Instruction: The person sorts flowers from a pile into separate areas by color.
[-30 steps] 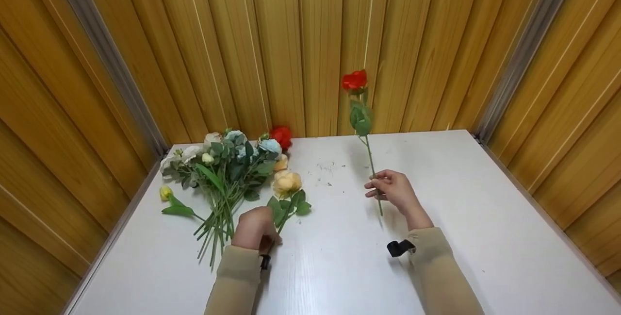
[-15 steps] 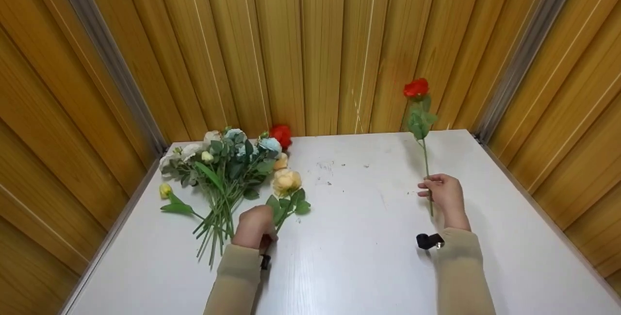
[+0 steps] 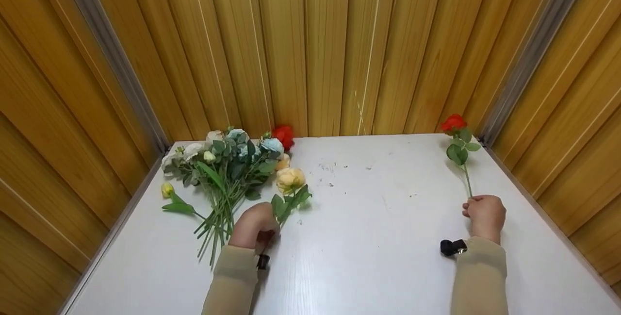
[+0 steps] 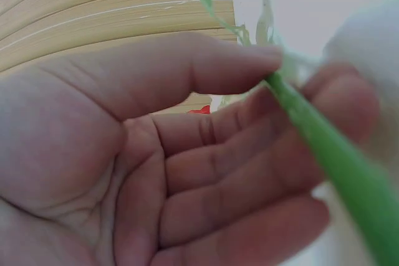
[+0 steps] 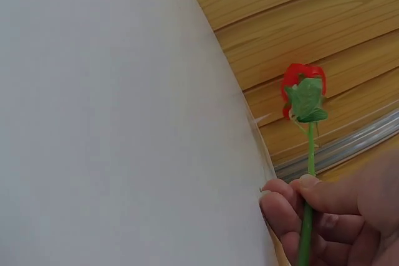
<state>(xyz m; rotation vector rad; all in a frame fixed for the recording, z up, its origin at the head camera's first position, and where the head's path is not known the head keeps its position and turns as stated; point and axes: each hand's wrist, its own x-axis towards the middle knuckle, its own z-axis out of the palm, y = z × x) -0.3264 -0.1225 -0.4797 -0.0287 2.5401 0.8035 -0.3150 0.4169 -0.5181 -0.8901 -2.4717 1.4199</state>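
At the table's right side, my right hand pinches the stem of a red rose, whose bloom points toward the back right corner. The right wrist view shows the thumb and fingers around the green stem. My left hand is low over the table beside a pale yellow rose. In the left wrist view its thumb presses a green stem against the fingers. Left of that hand lies a pile of flowers with white, pale blue and red blooms, its bundled stems toward me.
A yellow tulip lies at the pile's left edge. Another red bloom sits at the back by the pile. Wood-patterned walls enclose the white table at the back and both sides.
My right hand has carried the red rose from the middle to the table's right side and lowered it. The left hand stays nearly in place, the yellow rose shifting slightly.
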